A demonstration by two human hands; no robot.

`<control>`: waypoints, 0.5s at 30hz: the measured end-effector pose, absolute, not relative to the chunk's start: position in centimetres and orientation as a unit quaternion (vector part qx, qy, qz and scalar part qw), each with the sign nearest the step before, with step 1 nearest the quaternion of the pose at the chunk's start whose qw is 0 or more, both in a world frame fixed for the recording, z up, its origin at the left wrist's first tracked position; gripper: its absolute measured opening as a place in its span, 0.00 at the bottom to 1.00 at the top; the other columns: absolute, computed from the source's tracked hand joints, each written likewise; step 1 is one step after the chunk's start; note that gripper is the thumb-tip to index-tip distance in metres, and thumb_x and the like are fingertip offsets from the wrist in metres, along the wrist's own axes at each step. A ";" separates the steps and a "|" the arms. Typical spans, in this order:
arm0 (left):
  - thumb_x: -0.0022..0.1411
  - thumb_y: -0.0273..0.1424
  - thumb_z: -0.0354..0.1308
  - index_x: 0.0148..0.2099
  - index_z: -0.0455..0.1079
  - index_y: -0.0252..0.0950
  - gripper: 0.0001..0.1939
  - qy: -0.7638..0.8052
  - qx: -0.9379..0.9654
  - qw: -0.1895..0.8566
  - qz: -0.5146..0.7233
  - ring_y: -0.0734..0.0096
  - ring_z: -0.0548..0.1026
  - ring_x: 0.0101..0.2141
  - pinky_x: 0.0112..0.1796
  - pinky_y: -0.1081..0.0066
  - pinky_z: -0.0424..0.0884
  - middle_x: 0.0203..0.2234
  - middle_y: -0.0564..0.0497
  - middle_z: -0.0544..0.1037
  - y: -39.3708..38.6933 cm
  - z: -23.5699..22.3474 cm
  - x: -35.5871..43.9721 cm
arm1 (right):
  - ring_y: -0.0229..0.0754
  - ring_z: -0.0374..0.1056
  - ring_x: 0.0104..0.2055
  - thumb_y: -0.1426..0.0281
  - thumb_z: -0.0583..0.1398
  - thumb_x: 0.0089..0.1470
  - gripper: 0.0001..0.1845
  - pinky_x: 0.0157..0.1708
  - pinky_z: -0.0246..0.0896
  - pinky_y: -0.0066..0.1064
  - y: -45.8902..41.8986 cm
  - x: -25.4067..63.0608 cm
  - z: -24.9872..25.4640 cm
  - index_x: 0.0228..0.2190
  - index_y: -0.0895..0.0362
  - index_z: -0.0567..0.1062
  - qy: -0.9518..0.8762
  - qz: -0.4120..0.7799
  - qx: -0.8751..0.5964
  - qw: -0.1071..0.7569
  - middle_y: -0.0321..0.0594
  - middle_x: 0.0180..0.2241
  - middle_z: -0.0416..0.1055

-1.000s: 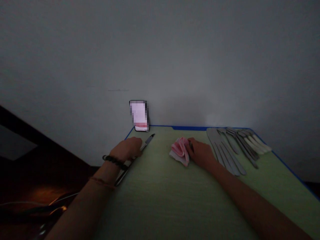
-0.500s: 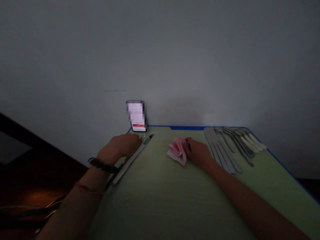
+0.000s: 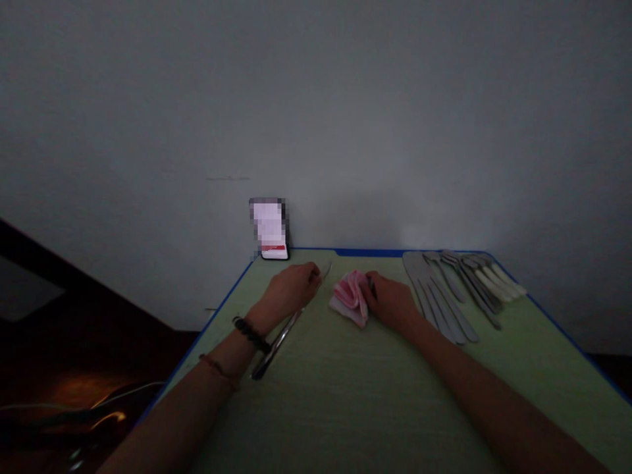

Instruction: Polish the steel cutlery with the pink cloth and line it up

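Nearest, the knife's (image 3: 279, 342) shiny, dark-ended handle lies just inside the left wrist, its long axis slanting forward and rightward under the left hand (image 3: 292, 289); a pale tip shows past the fingers, which are curled closed on it. Just right of that tip, the right hand (image 3: 395, 304) pinches a crumpled pink-and-white cloth (image 3: 349, 297). The left hand is nearer the knife. Right of the right hand lies flat cutlery (image 3: 443, 317); beyond the left hand, a phone (image 3: 272, 227) leans upright.
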State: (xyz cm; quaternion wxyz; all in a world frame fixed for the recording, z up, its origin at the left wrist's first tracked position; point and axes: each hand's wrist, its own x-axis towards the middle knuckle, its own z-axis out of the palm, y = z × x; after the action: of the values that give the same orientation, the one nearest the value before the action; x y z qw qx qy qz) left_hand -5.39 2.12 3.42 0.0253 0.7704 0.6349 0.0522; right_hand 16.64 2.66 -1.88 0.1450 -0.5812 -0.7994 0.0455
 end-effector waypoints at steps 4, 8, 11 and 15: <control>0.64 0.37 0.44 0.47 0.69 0.36 0.17 0.631 0.776 0.003 0.020 0.62 0.76 0.38 0.33 0.69 0.68 0.41 0.42 0.77 2.3 2.4 -5.9 | 0.44 0.72 0.36 0.55 0.39 0.63 0.25 0.31 0.56 0.32 2.6 16.7 -1.8 0.46 0.55 0.67 -0.801 0.053 -0.579 0.143 0.43 0.35 0.76; 0.60 0.47 0.47 0.41 0.72 0.35 0.22 0.620 0.776 0.051 -0.104 0.56 0.76 0.36 0.31 0.65 0.70 0.38 0.39 0.77 1.7 3.1 -6.8 | 0.45 0.72 0.35 0.56 0.40 0.63 0.24 0.32 0.57 0.33 2.7 16.7 -2.1 0.46 0.55 0.67 -0.800 0.059 -0.577 0.151 0.43 0.35 0.75; 0.54 0.46 0.53 0.39 0.74 0.34 0.22 0.616 0.760 0.070 -0.195 0.50 0.77 0.35 0.31 0.62 0.71 0.36 0.36 0.78 1.0 3.6 -7.1 | 0.44 0.70 0.40 0.58 0.41 0.63 0.22 0.36 0.59 0.33 2.7 16.8 -2.2 0.50 0.55 0.64 -0.790 0.063 -0.570 0.217 0.46 0.45 0.71; 0.53 0.38 0.55 0.38 0.76 0.33 0.17 0.616 0.757 0.061 -0.208 0.48 0.77 0.36 0.32 0.60 0.72 0.35 0.34 0.79 0.1 3.7 -6.3 | 0.45 0.68 0.46 0.59 0.43 0.62 0.22 0.41 0.60 0.34 1.9 16.6 -1.9 0.52 0.56 0.61 -0.801 0.079 -0.523 0.282 0.48 0.50 0.66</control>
State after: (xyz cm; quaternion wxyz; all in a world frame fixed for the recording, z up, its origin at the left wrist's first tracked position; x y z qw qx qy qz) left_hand -6.31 0.09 3.68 0.0612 0.7571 0.6162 -0.2081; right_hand 16.63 1.88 -1.91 0.2824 -0.5226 -0.8005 0.0795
